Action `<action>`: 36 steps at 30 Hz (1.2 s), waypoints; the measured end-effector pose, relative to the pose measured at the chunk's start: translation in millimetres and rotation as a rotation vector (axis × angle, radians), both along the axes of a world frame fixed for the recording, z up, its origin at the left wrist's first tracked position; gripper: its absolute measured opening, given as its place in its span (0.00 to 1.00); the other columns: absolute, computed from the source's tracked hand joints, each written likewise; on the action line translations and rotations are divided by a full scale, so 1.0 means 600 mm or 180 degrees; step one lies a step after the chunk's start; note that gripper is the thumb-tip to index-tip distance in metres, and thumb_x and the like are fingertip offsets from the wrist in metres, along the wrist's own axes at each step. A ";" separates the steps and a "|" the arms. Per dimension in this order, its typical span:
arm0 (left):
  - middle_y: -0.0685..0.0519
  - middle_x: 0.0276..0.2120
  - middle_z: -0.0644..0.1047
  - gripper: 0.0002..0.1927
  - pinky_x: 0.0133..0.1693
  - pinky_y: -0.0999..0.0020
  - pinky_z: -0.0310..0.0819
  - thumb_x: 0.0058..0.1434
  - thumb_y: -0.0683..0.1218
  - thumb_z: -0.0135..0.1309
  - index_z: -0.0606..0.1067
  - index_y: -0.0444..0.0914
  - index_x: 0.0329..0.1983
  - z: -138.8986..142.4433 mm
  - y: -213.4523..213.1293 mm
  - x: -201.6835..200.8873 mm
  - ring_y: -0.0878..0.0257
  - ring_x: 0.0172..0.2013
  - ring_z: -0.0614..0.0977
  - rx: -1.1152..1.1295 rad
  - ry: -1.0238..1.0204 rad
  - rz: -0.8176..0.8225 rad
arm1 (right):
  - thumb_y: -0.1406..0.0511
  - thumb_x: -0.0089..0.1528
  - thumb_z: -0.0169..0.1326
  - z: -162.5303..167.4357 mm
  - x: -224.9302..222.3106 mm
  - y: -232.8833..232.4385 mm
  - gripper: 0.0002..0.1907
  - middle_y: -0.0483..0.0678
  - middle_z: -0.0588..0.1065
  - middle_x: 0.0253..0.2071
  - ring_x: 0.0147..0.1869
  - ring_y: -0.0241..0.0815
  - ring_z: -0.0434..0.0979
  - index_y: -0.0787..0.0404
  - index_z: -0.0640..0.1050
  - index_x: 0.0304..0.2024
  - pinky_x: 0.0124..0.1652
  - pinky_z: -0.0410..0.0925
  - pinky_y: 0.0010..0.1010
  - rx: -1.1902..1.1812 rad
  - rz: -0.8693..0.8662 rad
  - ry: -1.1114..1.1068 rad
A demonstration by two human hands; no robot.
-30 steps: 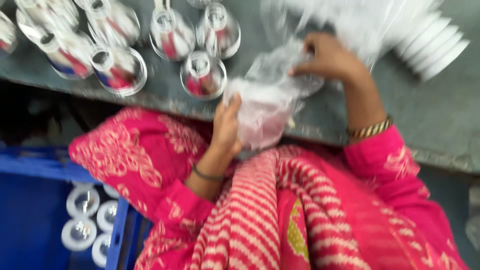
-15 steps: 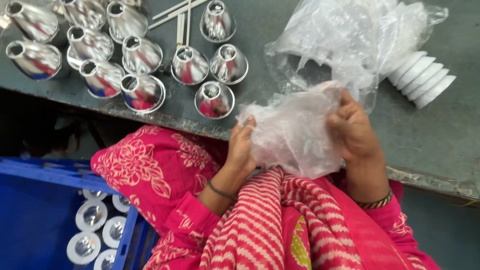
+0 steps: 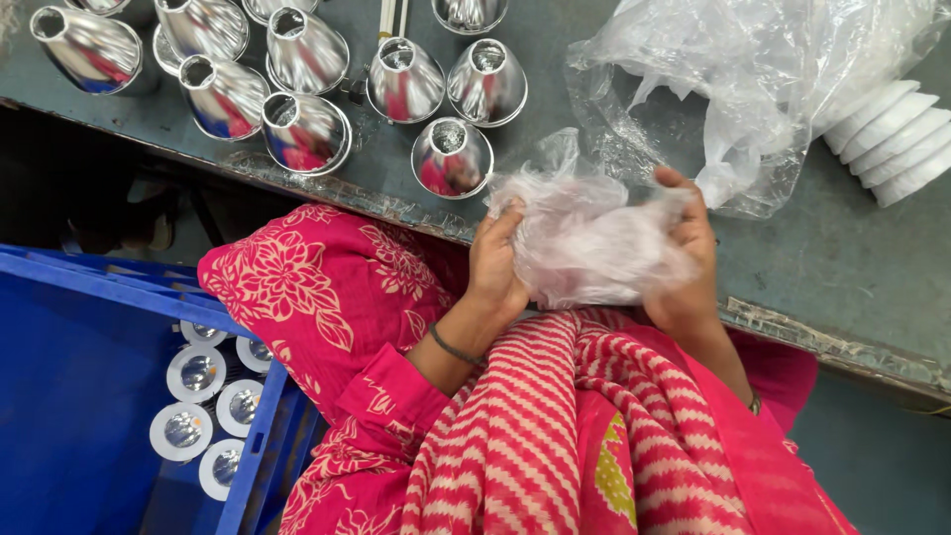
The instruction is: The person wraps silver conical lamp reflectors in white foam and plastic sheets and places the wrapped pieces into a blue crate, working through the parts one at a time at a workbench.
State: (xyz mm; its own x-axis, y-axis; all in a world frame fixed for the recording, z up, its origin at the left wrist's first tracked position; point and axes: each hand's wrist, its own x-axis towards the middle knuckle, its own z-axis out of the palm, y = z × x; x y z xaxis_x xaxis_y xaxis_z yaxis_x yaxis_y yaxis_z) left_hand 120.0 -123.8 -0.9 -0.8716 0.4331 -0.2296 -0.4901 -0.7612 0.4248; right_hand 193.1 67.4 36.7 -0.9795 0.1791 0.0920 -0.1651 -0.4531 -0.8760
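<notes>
Both forearms are raised from the lap toward the near edge of the desk (image 3: 852, 297), with the palms turned toward each other. The left hand (image 3: 495, 266) is closed on the left side of a crumpled clear plastic bag (image 3: 589, 243), the fingers bent upward and pressed into the film. The right hand (image 3: 688, 263) is closed on the right side of the same bag, its thumb raised above the bag's top. The bag is held between the two hands, just over the near edge of the desk; what is inside it cannot be told.

Just beyond the left hand, a shiny metal reflector cone (image 3: 452, 157) is standing on the desk, and more such cones (image 3: 297, 129) are grouped toward the far left corner. A larger heap of clear plastic film (image 3: 763, 89) is lying beyond the right hand, beside a stack of white ribbed parts (image 3: 892, 134) at the right edge. Below the desk, on the left, a blue crate (image 3: 79, 396) is seen with round white lamp fittings (image 3: 198, 372) inside.
</notes>
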 end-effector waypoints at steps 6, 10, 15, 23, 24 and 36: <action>0.40 0.57 0.76 0.21 0.59 0.50 0.74 0.74 0.50 0.41 0.70 0.31 0.61 -0.005 0.000 -0.006 0.47 0.56 0.80 0.0517 -0.0357 -0.0304 | 0.60 0.72 0.52 -0.071 0.009 0.048 0.21 0.51 0.77 0.52 0.52 0.45 0.82 0.60 0.69 0.65 0.49 0.77 0.37 -0.2121 -0.0045 -0.0426; 0.41 0.55 0.77 0.20 0.57 0.49 0.75 0.73 0.50 0.42 0.70 0.33 0.59 -0.034 0.018 -0.015 0.47 0.54 0.80 0.0526 -0.0620 -0.0214 | 0.60 0.71 0.50 -0.112 0.011 0.062 0.16 0.49 0.77 0.47 0.48 0.46 0.81 0.58 0.73 0.58 0.47 0.75 0.39 -0.0900 -0.0468 -0.0728; 0.48 0.47 0.78 0.16 0.48 0.57 0.78 0.76 0.50 0.48 0.72 0.36 0.59 -0.080 0.030 -0.024 0.55 0.46 0.81 0.0286 0.0088 0.0423 | 0.61 0.75 0.51 -0.116 0.010 0.081 0.09 0.45 0.73 0.37 0.36 0.36 0.72 0.62 0.71 0.47 0.36 0.65 0.28 -0.1686 -0.0063 -0.0286; 0.51 0.40 0.80 0.13 0.37 0.68 0.79 0.73 0.49 0.50 0.75 0.36 0.53 -0.067 0.054 -0.048 0.61 0.36 0.82 -0.0795 0.1422 -0.0193 | 0.63 0.77 0.50 -0.085 0.005 0.110 0.14 0.44 0.74 0.38 0.35 0.33 0.73 0.61 0.72 0.62 0.32 0.66 0.23 -0.1297 -0.0263 0.0220; 0.51 0.40 0.80 0.13 0.37 0.68 0.79 0.72 0.49 0.50 0.75 0.36 0.52 -0.062 0.058 -0.059 0.61 0.36 0.82 -0.1437 0.2043 0.0070 | 0.63 0.73 0.49 -0.084 -0.007 0.119 0.15 0.45 0.76 0.44 0.41 0.35 0.76 0.61 0.71 0.61 0.36 0.69 0.25 -0.1115 -0.0729 0.0008; 0.49 0.36 0.80 0.11 0.35 0.68 0.77 0.69 0.46 0.52 0.76 0.33 0.46 -0.094 0.052 -0.122 0.60 0.33 0.81 -0.0623 0.0704 -0.0646 | 0.64 0.70 0.53 -0.080 -0.080 0.153 0.14 0.51 0.76 0.59 0.61 0.48 0.77 0.59 0.75 0.58 0.59 0.71 0.39 0.2998 -0.1646 0.0838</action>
